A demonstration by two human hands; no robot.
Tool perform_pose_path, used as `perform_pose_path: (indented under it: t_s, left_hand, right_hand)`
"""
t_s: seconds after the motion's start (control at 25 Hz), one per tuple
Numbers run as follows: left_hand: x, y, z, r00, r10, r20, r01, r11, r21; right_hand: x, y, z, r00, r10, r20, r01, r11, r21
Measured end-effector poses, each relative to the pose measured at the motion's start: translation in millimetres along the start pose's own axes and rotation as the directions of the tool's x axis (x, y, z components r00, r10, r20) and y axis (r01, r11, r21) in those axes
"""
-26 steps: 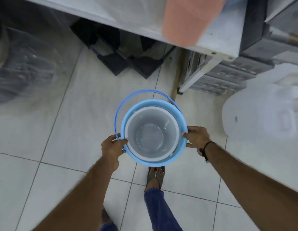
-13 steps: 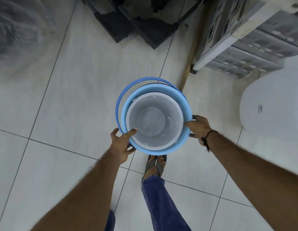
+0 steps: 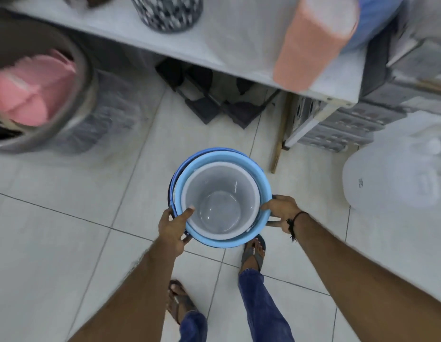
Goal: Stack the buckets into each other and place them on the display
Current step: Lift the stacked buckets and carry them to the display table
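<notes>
In the head view, a white bucket (image 3: 220,198) sits nested inside a light blue bucket (image 3: 239,161), and the pair is held in the air between both hands above the tiled floor (image 3: 66,243), open mouths facing up toward the camera. A darker blue handle (image 3: 173,178) lies folded down along the far-left side of the blue rim. The left hand (image 3: 171,230) grips the near-left rim, its thumb hooked over the edge onto the white bucket's lip and its fingers curled under the outside. The right hand (image 3: 279,209) clasps the right side of the blue rim, fingers wrapped around the edge; a dark cord bracelet (image 3: 294,219) circles that wrist. Below the buckets the person's two feet in sandals and blue trouser legs stand on the pale tiles. Ahead, a white display shelf (image 3: 226,55) runs across the top of the picture, well apart from the buckets; on it stand a dark patterned container (image 3: 165,13) near its far middle and an orange bin (image 3: 310,45) toward its right end, overhanging the front edge. Dark objects lie on the floor beneath the shelf. At the left edge is a large grey tub (image 3: 73,104) with pink items (image 3: 29,95) inside, blurred. At the right, grey slotted crates (image 3: 342,127) sit beside the shelf's corner leg, and a white plastic jug (image 3: 392,178) rests on the floor near the right edge.
</notes>
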State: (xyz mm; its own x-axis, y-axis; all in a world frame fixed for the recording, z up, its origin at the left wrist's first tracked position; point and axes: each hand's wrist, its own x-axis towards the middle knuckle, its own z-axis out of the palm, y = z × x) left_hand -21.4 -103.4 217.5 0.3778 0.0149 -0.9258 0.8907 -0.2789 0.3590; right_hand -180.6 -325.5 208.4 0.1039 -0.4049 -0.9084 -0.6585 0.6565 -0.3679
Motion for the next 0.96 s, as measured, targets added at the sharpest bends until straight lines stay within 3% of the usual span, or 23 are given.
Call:
perform_pose_path:
  t_s: [0.24,0.44,0.56,0.8,0.96]
  left_hand:
    - [-184,173,-96,0.963,0.264,0.044,-0.262,0.964,-0.051]
    - [-291,334,-125,0.850,0.522,0.073,-0.514,0.852,-0.105]
    - [-333,422,-120,0.756,0.654,-0.002,-0.643,0.743,-0.185]
    - [-375,581,-68,0.666,0.744,0.047,-0.709,0.651,-0.271]
    - [-364,655,-11,0.677,0.729,0.106,-0.695,0.680,-0.236]
  right_hand:
    - [-217,-124,59,0.964,-0.239,0.119,0.245,0.969,-0.035]
    - [-354,-257,89,0.863,-0.477,0.164,0.480,0.877,0.023]
    - [-402,-337,98,0.777,-0.604,0.177,0.600,0.796,0.084]
    - [-437,-509,95,0.616,-0.773,0.149,0.751,0.634,0.184]
    - [-416,-599,81,0.623,-0.770,0.140,0.753,0.638,0.162]
